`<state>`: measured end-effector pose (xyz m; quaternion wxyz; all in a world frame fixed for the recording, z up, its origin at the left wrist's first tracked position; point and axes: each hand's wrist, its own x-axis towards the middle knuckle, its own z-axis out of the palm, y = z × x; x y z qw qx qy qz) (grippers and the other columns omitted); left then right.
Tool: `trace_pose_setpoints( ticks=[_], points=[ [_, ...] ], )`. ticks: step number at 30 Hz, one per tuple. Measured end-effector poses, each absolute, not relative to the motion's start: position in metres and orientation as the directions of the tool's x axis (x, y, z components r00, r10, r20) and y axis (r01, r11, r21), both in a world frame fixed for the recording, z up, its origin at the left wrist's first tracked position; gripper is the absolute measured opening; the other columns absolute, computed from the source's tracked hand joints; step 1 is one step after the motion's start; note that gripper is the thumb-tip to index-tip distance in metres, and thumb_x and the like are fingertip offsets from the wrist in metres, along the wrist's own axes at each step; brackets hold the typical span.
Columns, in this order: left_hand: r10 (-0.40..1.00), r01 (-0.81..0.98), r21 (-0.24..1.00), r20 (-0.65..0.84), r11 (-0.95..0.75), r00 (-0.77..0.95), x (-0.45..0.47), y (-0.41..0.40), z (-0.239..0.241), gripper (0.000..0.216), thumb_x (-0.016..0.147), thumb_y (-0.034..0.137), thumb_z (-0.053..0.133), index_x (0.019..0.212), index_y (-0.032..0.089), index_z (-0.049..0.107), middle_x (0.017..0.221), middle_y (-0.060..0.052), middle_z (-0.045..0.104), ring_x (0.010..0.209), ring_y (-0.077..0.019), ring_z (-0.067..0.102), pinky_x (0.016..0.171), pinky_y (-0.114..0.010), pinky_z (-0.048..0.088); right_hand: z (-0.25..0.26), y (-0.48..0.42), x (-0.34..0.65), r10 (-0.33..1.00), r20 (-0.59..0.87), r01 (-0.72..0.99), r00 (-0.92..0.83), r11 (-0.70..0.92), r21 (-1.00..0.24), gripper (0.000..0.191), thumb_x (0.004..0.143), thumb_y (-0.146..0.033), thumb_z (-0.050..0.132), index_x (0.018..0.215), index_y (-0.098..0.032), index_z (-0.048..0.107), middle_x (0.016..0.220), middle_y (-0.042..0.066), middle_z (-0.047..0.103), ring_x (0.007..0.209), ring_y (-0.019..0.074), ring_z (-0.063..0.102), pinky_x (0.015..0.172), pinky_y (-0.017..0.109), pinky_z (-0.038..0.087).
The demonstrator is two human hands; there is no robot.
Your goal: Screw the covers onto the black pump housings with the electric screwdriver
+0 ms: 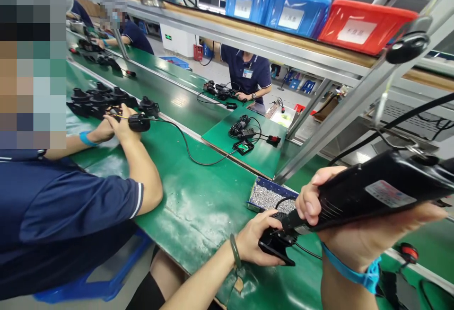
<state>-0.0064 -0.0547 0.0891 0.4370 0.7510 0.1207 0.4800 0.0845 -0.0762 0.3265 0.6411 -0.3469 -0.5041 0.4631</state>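
Note:
My right hand (340, 210) is wrapped round a black electric screwdriver (383, 196), which hangs from above by a metal hook and slants down to the left. Its tip end meets a black plastic housing (278, 246). With a green bangle on the wrist, my left hand (253, 239) grips that housing from the left, thumb on top and fingers below. A cable runs out of the housing. The bit's point of contact is hidden. Just behind the housing stands a blue box of small metal screws (269, 196).
A co-worker (88, 196) sits close at my left, handling a black cabled part. More people work farther back. A sloping metal post (340, 106) carries a shelf with blue bins (298, 12) and a red bin (369, 26). Cabled assemblies (244, 130) lie across the bench.

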Motion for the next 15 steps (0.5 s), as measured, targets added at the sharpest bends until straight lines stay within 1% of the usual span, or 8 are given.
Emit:
trace_pose_setpoints(
  ticks=[4,8,10,15],
  points=[
    [0.591,-0.247,0.749,0.645,-0.615,0.484,-0.0053,-0.0546,0.0871,0.068,0.056,0.045,0.086,0.111,0.021,0.056,0.117,-0.012,0.064,0.123,-0.0327,0.057,0.102,-0.043,0.049,0.3240,-0.0769,0.0840,0.939,0.344,-0.255,0.012,0.336,-0.907,0.077,0.059,-0.093,0.054,0.080,-0.021,0.074,0.045,0.002,0.061,0.030,0.0144,0.049,0.029,0.025,0.037],
    [0.577,-0.234,0.738,0.651,-0.633,0.492,-0.0050,-0.0545,0.0856,0.069,0.055,0.046,0.086,0.111,0.021,0.056,0.121,-0.013,0.063,0.124,-0.0320,0.057,0.102,-0.041,0.049,0.3236,-0.0760,0.0819,0.935,0.352,-0.280,0.051,0.352,-0.893,0.070,0.062,-0.086,0.062,0.074,-0.018,0.074,0.042,0.003,0.060,0.029,0.0153,0.048,0.030,0.027,0.040],
    [0.578,-0.222,0.737,0.649,-0.639,0.494,-0.0049,-0.0545,0.0844,0.070,0.055,0.047,0.087,0.112,0.021,0.055,0.121,-0.013,0.063,0.124,-0.0320,0.057,0.103,-0.042,0.049,0.3228,-0.0751,0.0810,0.932,0.357,-0.281,0.056,0.358,-0.890,0.069,0.063,-0.085,0.062,0.073,-0.017,0.074,0.042,0.003,0.060,0.029,0.0155,0.048,0.031,0.028,0.041],
    [0.569,-0.220,0.718,0.670,-0.660,0.477,-0.0043,-0.0549,0.0857,0.073,0.057,0.048,0.086,0.117,0.022,0.054,0.121,-0.013,0.064,0.126,-0.0335,0.056,0.104,-0.044,0.048,0.3196,-0.0781,0.0867,0.904,0.418,-0.247,0.087,0.426,-0.870,0.069,0.069,-0.083,0.057,0.077,-0.017,0.073,0.043,0.002,0.060,0.031,0.0151,0.049,0.030,0.025,0.037]
  ],
)
